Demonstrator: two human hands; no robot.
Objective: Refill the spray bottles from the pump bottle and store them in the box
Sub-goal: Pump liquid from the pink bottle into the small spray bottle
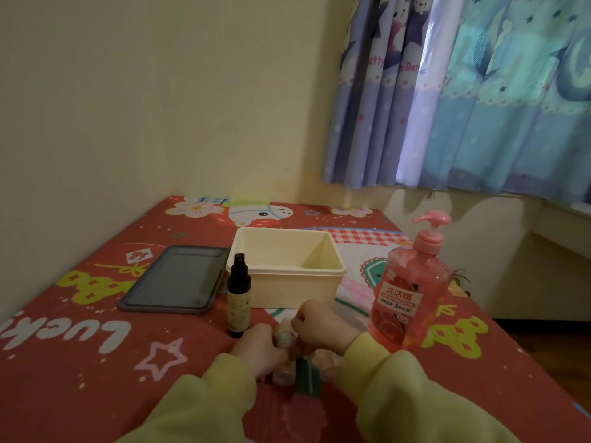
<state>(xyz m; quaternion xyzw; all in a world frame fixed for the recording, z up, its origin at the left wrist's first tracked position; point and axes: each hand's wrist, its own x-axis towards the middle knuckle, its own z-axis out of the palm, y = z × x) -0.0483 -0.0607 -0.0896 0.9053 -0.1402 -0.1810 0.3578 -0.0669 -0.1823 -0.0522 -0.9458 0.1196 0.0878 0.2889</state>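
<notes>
- The clear bottle (284,338) is in front of the box (287,284), on the person's side of it, held between both hands just above the cloth (96,362).
- Its long axis seems to run from a top end nearer the box to a base nearer the person. The blur leaves its exact tilt unclear.
- The left hand (260,348) comes in from the box's front-left, with its fingers curled round the bottle's body.
- The right hand (323,324) sits at the box's front wall, fingers bunched and pinching the bottle's top end. This looks like a grip for twisting the spray head off.
- The next move turns on that top end. It lies right at the right fingertips, so the right hand would do the turning while the left hand steadies the body.
- The pump bottle (411,292) stands upright to the right of the box and nearer the right hand, with its spout pointing left towards the box.
- A dark bottle (238,298) stands upright at the box's front-left corner, close to the left hand but apart from it.
- A green thing (308,375) lies below the hands, further from the box and too blurred to name.
- A grey lid (176,279) lies flat to the left of the box, and nothing shows inside the box.
</notes>
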